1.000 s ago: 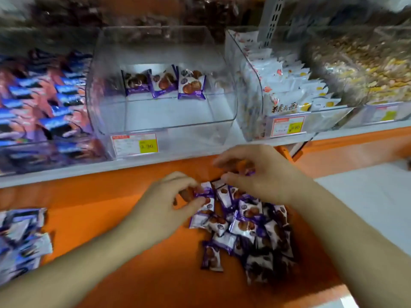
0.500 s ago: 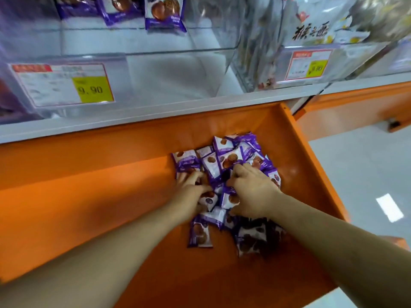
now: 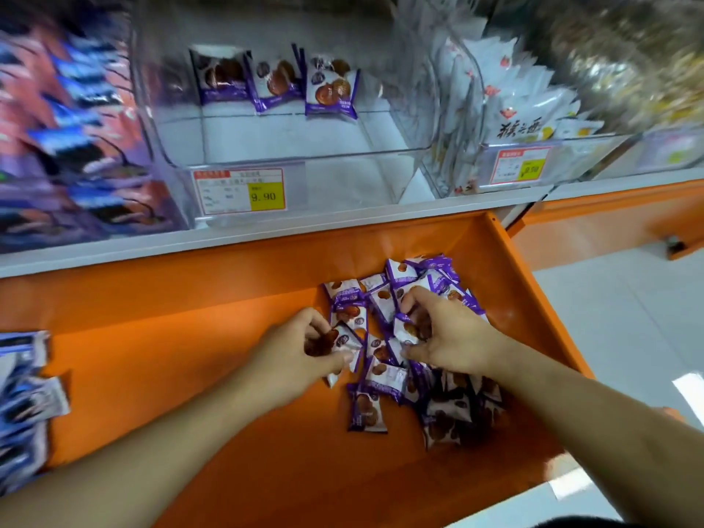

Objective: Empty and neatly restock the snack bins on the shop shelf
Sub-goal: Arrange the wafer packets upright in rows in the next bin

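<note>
far left: blue/white packets (image 3: pixel 23 394) stacked at the edge of the orange counter (image 3: pixel 152 375), above them a bin of blue-and-red packs (image 3: pixel 76 127), blurred

centre shelf: clear snack bin (image 3: pixel 289 161), nearly bare, three purple snack packets (image 3: pixel 278 83) standing in a row against its back wall, price tag (image 3: pixel 239 191) reading 9.90 on the front lip

left hand (image 3: pixel 301 354): fingers curled, thumb and fingers pinching one purple packet (image 3: pixel 344 342) at the left edge of the pile

pile of purple packets (image 3: pixel 404 352) lies loose on the counter, right of centre, up near the right wall of the orange tray, below the near-bare bin

right hand (image 3: pixel 447 337): on top of the pile, fingers bent down into it, clamped round a packet (image 3: pixel 409 329) between thumb and forefinger

right of the clear bin: second bin of white packets (image 3: pixel 506 108), upright in rows, with its own price tag (image 3: pixel 522 169); further right a bin of mixed yellowish snacks (image 3: pixel 628 62), too blurred to tell what

white floor (image 3: pixel 628 318) far right
</note>
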